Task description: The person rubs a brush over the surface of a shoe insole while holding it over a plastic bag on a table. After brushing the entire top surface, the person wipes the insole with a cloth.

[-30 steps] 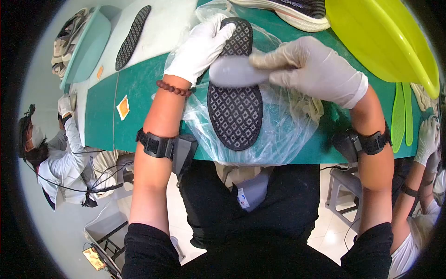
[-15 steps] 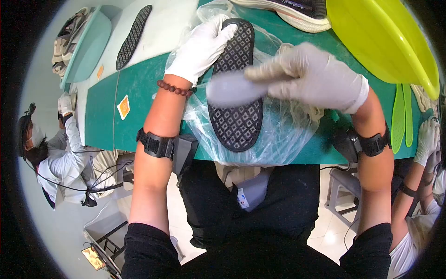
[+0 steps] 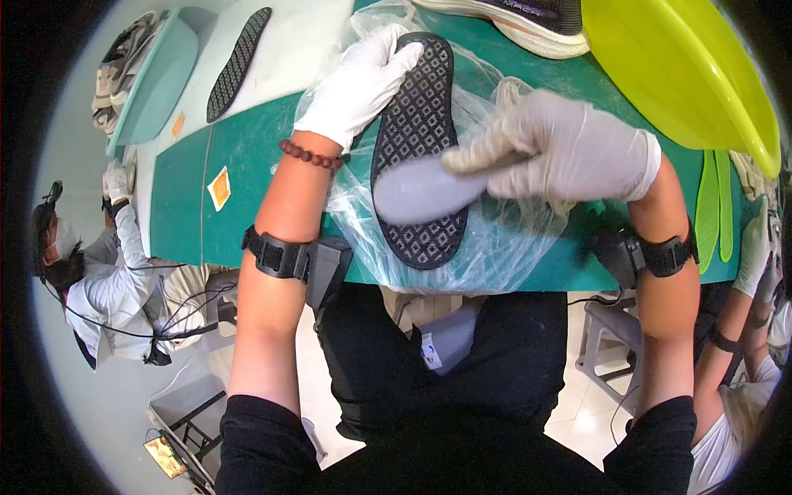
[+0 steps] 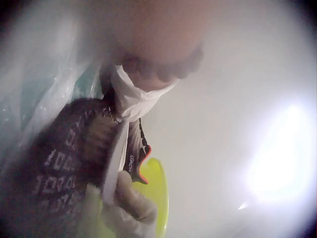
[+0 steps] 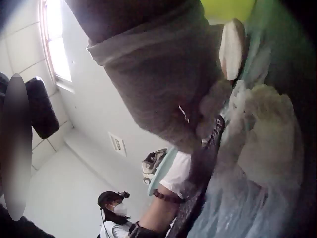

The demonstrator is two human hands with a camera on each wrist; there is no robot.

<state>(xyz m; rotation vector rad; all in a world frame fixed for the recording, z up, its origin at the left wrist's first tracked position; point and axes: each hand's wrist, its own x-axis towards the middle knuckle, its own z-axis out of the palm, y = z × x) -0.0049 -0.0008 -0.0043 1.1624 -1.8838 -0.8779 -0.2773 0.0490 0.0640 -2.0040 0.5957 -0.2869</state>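
Note:
A black insole with a pale diamond pattern (image 3: pixel 418 124) lies lengthwise over clear plastic film (image 3: pixel 503 256) at the table's front edge. My white-gloved left hand (image 3: pixel 355 91) grips its upper left edge, thumb on the top face. In a cream glove, my right hand (image 3: pixel 569 153) pinches a whitish, rounded flat piece (image 3: pixel 425 191), blurred, which lies across the lower half of the insole. The left wrist view shows the patterned insole (image 4: pixel 64 168) large at the left. In the right wrist view the gloved right hand (image 5: pixel 158 74) hides the piece it holds.
A yellow-green basin (image 3: pixel 676 74) and a dark shoe with a white sole (image 3: pixel 528 29) stand at the back. Another black insole (image 3: pixel 239 64) and a light-blue basin of shoes (image 3: pixel 157 82) are at the left. Green insoles (image 3: pixel 707 206) lie right; other people sit at both sides.
My right hand has moved the whitish piece down along the insole towards its lower end, after a slight shift left. The left hand keeps its grip, nearly still.

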